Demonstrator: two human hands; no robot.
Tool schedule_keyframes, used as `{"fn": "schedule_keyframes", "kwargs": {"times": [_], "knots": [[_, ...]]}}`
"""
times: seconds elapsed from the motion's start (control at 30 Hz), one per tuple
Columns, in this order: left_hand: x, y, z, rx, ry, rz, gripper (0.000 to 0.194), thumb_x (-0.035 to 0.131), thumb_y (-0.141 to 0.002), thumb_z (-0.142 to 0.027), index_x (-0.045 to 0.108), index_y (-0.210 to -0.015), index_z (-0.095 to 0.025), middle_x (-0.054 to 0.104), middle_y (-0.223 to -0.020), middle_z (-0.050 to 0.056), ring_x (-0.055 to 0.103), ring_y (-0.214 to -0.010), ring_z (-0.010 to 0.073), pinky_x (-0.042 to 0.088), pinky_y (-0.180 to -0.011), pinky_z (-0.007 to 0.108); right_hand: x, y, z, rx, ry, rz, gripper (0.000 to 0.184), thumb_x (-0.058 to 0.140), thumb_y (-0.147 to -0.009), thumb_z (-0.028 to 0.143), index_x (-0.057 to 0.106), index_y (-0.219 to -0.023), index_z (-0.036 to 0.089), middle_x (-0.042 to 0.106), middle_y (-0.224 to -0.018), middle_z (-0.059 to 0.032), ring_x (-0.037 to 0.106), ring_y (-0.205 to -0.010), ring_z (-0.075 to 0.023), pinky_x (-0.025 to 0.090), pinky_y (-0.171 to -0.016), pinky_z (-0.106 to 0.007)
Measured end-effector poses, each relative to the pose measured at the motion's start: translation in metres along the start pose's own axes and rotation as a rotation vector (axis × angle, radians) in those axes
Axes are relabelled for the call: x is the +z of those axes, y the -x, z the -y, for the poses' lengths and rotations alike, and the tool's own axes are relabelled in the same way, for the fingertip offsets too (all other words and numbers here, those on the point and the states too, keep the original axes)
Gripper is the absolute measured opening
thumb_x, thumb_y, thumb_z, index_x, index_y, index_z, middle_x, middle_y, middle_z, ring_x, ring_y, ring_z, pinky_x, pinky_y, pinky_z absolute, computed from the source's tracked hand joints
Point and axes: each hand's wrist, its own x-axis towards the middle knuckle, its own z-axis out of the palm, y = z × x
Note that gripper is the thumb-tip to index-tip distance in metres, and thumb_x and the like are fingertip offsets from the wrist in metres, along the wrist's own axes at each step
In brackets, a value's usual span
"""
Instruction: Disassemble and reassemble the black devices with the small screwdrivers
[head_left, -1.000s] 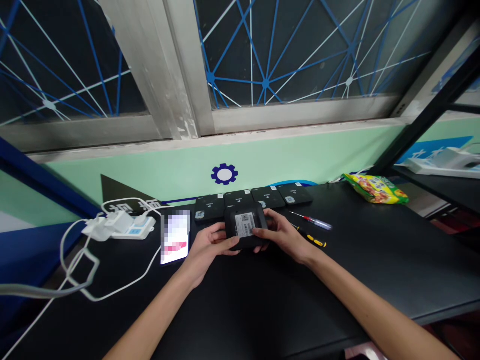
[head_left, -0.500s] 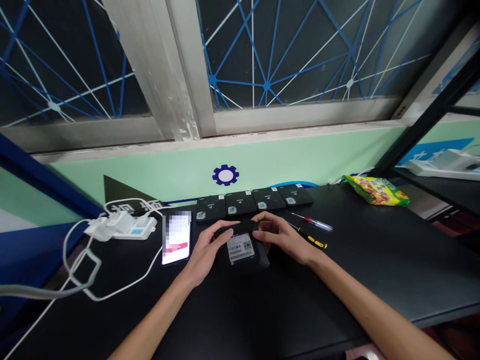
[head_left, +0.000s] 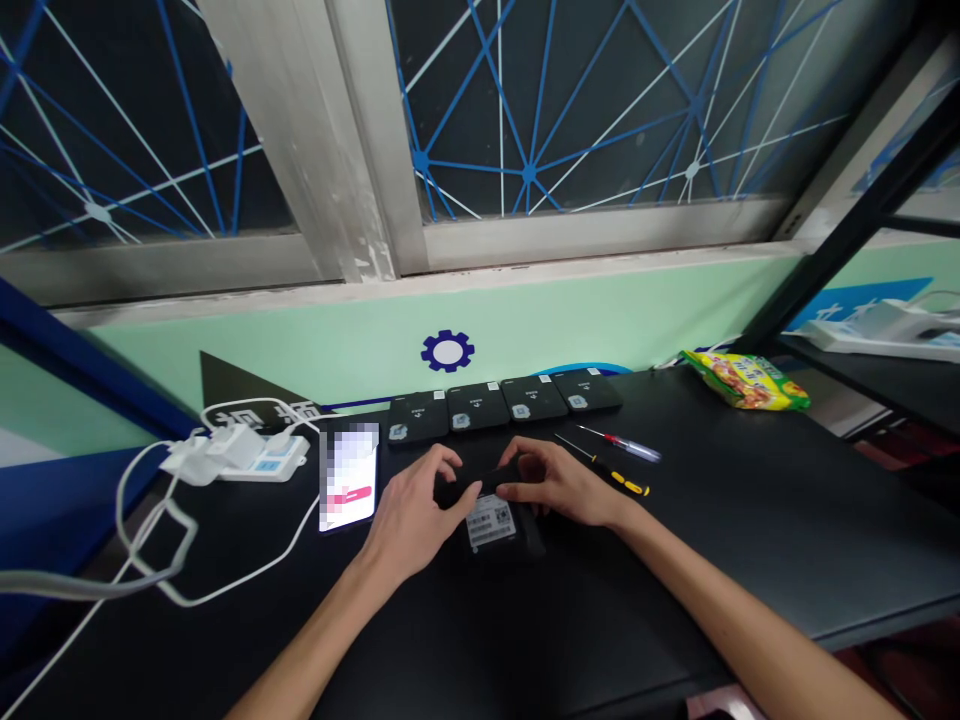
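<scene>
A flat black device with a white barcode label lies at the middle of the table, its label facing up. My left hand grips its far left side, thumb on the top near the label and fingers curled behind the edge. On the far right side my right hand pinches it, thumb near the label's upper corner. What the fingertips touch behind the far edge is partly hidden. Just right of my right hand lie a yellow-and-black screwdriver and a screwdriver with a clear handle.
Several flat black boxes stand in a row along the wall. A lit phone lies left of my left hand. Beyond it are a white power strip and loose white cables. A yellow-green snack bag lies at the back right.
The device has tipped, so its far edge stands higher and its label looks narrower. Both hands have come slightly nearer to me and closer together on it.
</scene>
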Motion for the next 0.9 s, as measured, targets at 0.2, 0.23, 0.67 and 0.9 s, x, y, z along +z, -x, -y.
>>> {"fn": "schedule_keyframes", "kwargs": {"times": [0.2,0.23,0.67,0.9], "knots": [[-0.005,-0.003,0.003,-0.031,-0.106,-0.103,0.032,0.073,-0.094,-0.052,0.060,-0.108,-0.026,0.064,-0.086,-0.003,0.055,-0.061,0.0158,0.039,-0.059,0.030,0.000,0.002,0.002,0.045,0.119,-0.031,0.047,0.085,-0.087,0.057,0.071,-0.108,0.018,0.067,-0.081,0.0001,0.065,-0.055,-0.0138,0.049,-0.048,-0.025],[-0.006,-0.003,0.002,-0.048,-0.110,-0.113,0.033,0.073,-0.093,-0.052,0.060,-0.108,-0.026,0.063,-0.083,-0.003,0.056,-0.061,0.0164,0.038,-0.060,0.030,0.000,0.002,0.001,0.059,0.128,-0.044,0.049,0.086,-0.086,0.058,0.072,-0.108,0.017,0.068,-0.088,-0.0025,0.066,-0.056,-0.0140,0.050,-0.048,-0.026],[-0.002,-0.006,0.009,-0.074,0.007,-0.085,0.024,0.071,-0.096,-0.049,0.068,-0.100,-0.025,0.056,-0.062,-0.006,0.056,-0.056,0.0181,0.036,-0.058,0.030,0.000,0.001,-0.007,0.019,0.215,-0.084,0.047,0.083,-0.088,0.060,0.077,-0.108,0.018,0.062,-0.112,-0.0086,0.069,-0.063,-0.0141,0.057,-0.054,-0.030],[0.004,-0.016,0.035,-0.013,-0.032,-0.217,0.019,0.068,-0.099,-0.037,0.076,-0.109,-0.022,0.063,-0.089,0.003,0.061,-0.068,0.0214,0.049,-0.069,0.036,0.000,0.002,-0.003,0.031,0.238,-0.079,0.045,0.082,-0.089,0.058,0.077,-0.110,0.019,0.063,-0.110,-0.0081,0.068,-0.066,-0.0154,0.055,-0.058,-0.031]]}}
